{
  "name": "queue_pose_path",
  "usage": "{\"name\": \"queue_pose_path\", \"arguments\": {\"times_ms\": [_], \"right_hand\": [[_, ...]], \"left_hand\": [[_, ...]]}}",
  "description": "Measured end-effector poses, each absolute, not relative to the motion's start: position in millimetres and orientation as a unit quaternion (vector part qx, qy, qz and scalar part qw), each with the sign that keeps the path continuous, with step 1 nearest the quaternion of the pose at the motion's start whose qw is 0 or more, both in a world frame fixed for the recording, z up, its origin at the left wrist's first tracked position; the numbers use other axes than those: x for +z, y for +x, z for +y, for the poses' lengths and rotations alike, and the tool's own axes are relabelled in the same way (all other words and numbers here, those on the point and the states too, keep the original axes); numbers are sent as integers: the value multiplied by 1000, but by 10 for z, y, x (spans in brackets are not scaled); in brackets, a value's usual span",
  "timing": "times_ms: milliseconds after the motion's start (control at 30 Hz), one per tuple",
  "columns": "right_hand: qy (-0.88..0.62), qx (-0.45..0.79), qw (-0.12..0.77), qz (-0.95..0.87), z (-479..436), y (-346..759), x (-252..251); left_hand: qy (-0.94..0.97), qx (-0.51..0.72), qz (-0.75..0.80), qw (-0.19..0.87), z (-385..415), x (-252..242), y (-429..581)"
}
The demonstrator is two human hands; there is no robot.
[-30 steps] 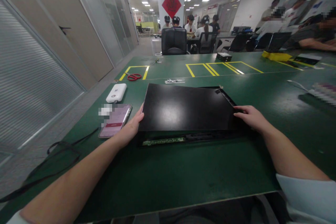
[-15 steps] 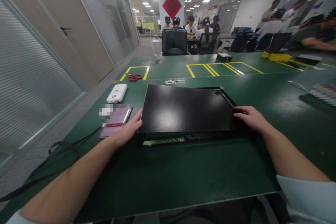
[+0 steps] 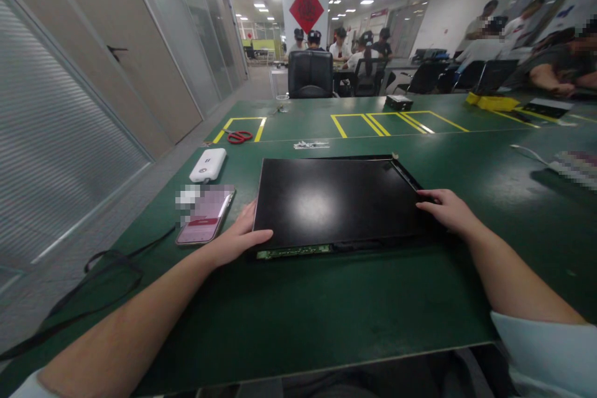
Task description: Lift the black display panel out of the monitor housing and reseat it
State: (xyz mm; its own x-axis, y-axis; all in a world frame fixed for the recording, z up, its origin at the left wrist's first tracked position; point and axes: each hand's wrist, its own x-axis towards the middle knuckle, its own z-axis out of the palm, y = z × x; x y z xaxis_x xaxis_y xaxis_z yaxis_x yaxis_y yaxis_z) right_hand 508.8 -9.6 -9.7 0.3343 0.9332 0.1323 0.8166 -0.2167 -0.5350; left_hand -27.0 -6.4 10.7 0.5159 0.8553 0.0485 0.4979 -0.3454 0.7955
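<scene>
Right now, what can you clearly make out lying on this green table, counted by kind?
Black display panel: 1
Phone: 1
White power bank: 1
Red scissors: 1
Small black box: 1
Yellow tray: 1
Total: 6; blurred, tiny and far-right items left out.

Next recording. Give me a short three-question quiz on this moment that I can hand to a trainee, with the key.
1. True or false: the left hand touches the black display panel at its near left corner.
2. What lies on the table just left of the panel? A: a smartphone. B: a keyboard. C: a mug.
3. Fill in: the red-handled scissors lie inside a box marked in ____ tape on the green table.

Key: 1 true; 2 A; 3 yellow.
</scene>
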Motion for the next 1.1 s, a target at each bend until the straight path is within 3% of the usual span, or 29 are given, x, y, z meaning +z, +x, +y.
{"name": "queue_pose_path", "arguments": {"times_ms": [733, 1100], "right_hand": [[-785, 142, 268, -540, -156, 4949, 42], [-788, 139, 245, -548, -123, 5021, -20]], "left_hand": [[733, 262, 471, 416, -186, 365, -75], [777, 222, 497, 317, -154, 340, -52]]}}
